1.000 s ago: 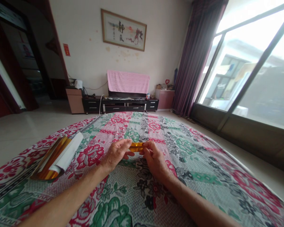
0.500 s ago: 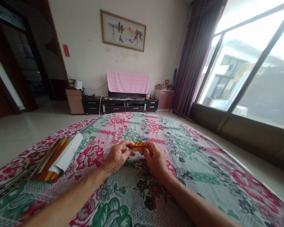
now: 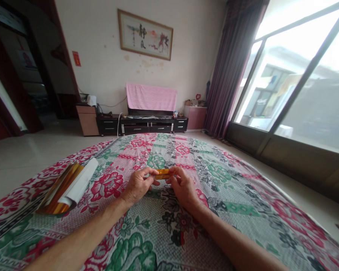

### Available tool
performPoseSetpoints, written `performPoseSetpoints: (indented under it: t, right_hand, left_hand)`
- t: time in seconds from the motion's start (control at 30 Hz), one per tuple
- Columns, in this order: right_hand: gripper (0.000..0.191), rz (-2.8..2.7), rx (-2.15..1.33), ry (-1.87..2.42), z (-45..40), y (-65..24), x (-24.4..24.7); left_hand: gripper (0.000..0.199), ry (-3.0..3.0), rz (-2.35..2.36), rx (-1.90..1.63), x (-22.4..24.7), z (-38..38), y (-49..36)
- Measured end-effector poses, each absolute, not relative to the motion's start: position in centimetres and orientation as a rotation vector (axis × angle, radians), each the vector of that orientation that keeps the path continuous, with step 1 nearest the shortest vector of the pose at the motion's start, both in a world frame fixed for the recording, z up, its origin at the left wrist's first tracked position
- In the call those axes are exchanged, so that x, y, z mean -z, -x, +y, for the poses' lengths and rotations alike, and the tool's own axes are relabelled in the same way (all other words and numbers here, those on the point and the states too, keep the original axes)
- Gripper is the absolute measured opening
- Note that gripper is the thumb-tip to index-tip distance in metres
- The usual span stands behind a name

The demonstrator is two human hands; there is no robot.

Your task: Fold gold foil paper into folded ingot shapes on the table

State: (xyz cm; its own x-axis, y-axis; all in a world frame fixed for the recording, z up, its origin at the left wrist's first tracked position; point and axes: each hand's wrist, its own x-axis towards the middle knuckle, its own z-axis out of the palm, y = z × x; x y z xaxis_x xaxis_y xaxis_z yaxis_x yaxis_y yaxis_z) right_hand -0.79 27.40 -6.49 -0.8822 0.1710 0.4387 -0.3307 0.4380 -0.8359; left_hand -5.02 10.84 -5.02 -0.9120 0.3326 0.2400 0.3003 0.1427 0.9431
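Observation:
A small folded strip of shiny gold paper (image 3: 163, 174) spans the gap between my hands, just above the flowered cloth (image 3: 141, 248). My left hand (image 3: 139, 184) pinches its left end between thumb and fingers. At the right end, my right hand (image 3: 184, 187) grips it in the same way, fingers curled. Both ends of the strip are hidden by my fingertips. Off to the left lies a loose stack of gold and white paper sheets (image 3: 80, 184), its edges curling upward.
Past the cloth's far edge stands a low black cabinet (image 3: 147, 125), with a pink cloth (image 3: 151, 98) draped over something on it. A framed picture (image 3: 145, 34) hangs on the wall. Purple curtains (image 3: 228, 75) and a large window (image 3: 302, 82) are on the right.
The gold strip has tilted slightly between my fingers, both hands still pinching it. The whole view has shifted a little; the paper stack lies where it was.

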Motion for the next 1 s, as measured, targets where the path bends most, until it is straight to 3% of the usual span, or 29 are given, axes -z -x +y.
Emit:
performPoseSetpoints:
  t: [0.4, 0.63, 1.0]
  right_hand:
    - [0.020, -2.131, -1.600, -0.185, 27.41, 1.19, 6.84]
    - [0.006, -2.194, -1.523, -0.173, 27.22, 0.78, 6.40]
    - [0.013, -2.266, -1.470, -0.172, 27.27, 0.67, 6.23]
  left_hand:
    - [0.021, -0.679, 2.323, -1.939, 5.52, 10.78, 5.56]
    - [0.024, -0.707, 2.388, -1.871, 5.36, 10.81, 5.44]
    - [0.016, -0.784, 2.452, -1.825, 5.12, 10.64, 5.16]
